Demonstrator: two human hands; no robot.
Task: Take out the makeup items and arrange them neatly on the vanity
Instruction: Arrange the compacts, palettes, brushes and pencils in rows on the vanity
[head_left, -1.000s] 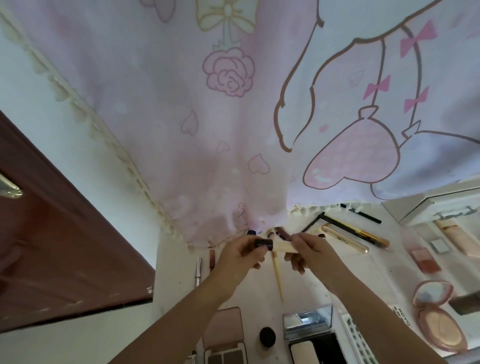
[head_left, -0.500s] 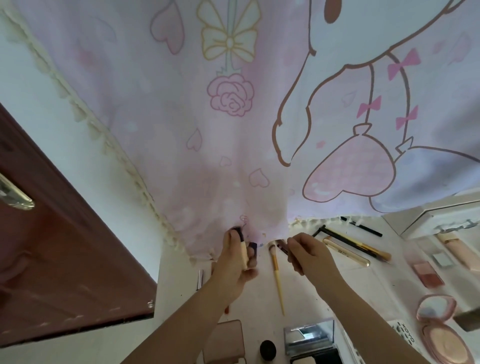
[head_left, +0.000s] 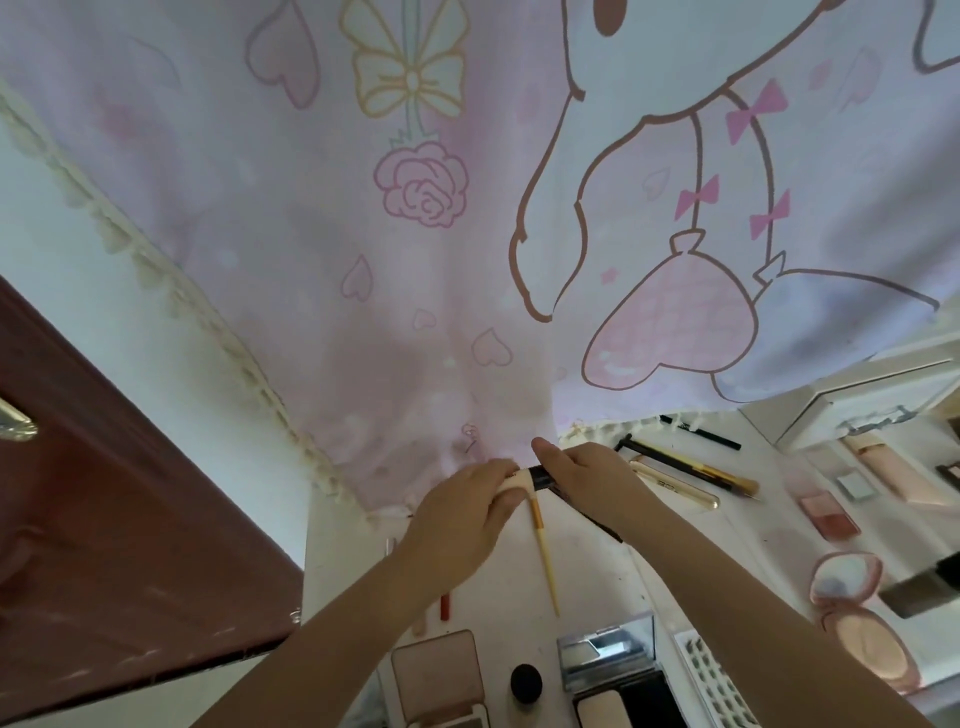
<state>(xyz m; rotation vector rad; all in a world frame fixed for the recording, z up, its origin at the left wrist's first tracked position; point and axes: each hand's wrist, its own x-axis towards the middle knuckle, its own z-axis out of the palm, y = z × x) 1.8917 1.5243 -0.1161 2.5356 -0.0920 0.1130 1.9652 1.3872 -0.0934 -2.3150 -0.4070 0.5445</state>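
Observation:
My left hand (head_left: 457, 525) grips the cream body of a small makeup tube (head_left: 515, 484) held level above the white vanity top (head_left: 587, 577). My right hand (head_left: 587, 480) grips the tube's black cap (head_left: 540, 477), and both hands meet at the tube. Just below them a cream-handled brush (head_left: 544, 553) lies on the vanity, pointing towards me. Further makeup lies around: a pink palette (head_left: 439, 678), a small black round pot (head_left: 526, 683), an open mirrored compact (head_left: 610, 660) and a round pink powder compact (head_left: 857, 613).
A pink cartoon-print curtain (head_left: 467, 234) hangs down to the vanity's far edge. At the back right lie gold and black brushes (head_left: 691, 465), a black pencil (head_left: 701, 428) and a blush pan (head_left: 828, 512). A brown door (head_left: 104, 519) stands to the left.
My right hand has come back onto the tube's black cap. Half a second ago the left hand alone held the tube upright; now it lies level between both hands.

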